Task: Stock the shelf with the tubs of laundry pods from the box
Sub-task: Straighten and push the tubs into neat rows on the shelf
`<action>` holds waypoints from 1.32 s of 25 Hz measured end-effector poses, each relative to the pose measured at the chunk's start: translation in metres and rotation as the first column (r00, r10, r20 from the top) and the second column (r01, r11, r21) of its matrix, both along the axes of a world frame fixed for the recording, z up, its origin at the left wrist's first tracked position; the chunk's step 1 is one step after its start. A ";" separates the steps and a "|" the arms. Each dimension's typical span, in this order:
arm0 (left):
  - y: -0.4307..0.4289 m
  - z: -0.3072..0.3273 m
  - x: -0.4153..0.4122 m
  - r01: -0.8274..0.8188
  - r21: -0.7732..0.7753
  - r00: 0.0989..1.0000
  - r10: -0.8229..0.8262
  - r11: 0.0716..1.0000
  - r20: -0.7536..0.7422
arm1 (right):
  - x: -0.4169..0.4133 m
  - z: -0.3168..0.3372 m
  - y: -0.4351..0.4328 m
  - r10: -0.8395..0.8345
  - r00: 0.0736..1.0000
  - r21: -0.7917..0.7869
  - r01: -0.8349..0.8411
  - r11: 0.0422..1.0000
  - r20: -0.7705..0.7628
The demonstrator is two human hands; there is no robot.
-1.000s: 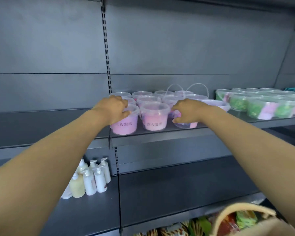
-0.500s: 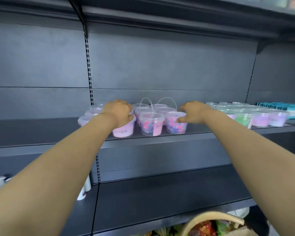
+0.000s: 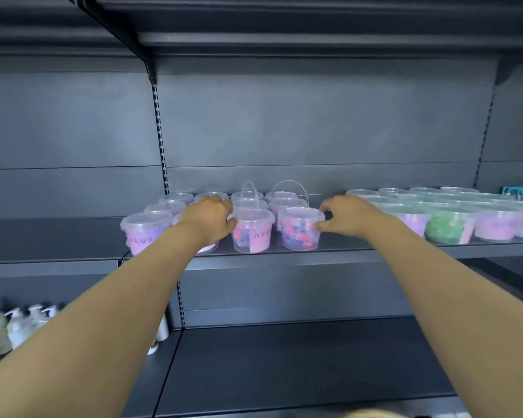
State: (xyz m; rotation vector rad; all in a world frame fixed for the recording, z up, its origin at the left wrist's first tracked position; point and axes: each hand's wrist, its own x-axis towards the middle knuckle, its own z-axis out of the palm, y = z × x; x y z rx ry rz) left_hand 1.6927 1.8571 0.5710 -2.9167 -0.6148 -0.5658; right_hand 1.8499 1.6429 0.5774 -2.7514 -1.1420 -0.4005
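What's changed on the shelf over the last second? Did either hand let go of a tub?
The right hand slid off the top of the front right tub to its right side. It now pinches the rim between thumb and fingertips, and that tub stands flat on the shelf. The left hand kept its grip over the second front tub. The other tubs stayed put.

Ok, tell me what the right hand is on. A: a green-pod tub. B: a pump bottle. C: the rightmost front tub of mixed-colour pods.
C: the right hand pinches the rightmost front tub of mixed-colour pods at its rim, thumb and finger against its side.
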 end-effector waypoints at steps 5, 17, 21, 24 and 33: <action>0.026 -0.009 0.057 0.082 -0.032 0.997 -0.081 0.996 0.010 | 0.038 -0.008 0.039 0.024 0.999 -0.011 -0.024 1.000 -0.026; 0.053 -0.055 0.122 0.195 -0.031 0.981 -0.194 0.980 0.019 | 0.098 -0.054 0.093 0.173 0.980 0.194 -0.152 0.969 -0.098; 0.061 -0.050 0.117 0.312 -0.132 0.950 -0.311 0.941 0.026 | 0.102 -0.048 0.088 0.265 0.934 0.283 -0.194 0.939 -0.239; 0.075 -0.036 0.104 0.357 -0.358 0.923 -0.384 0.863 -0.006 | 0.107 -0.037 0.079 0.315 0.849 0.270 -0.214 0.939 -0.423; 0.064 -0.045 0.120 0.300 -0.281 0.949 -0.315 0.912 -0.010 | 0.101 -0.029 0.084 0.236 0.903 0.167 -0.186 0.968 -0.360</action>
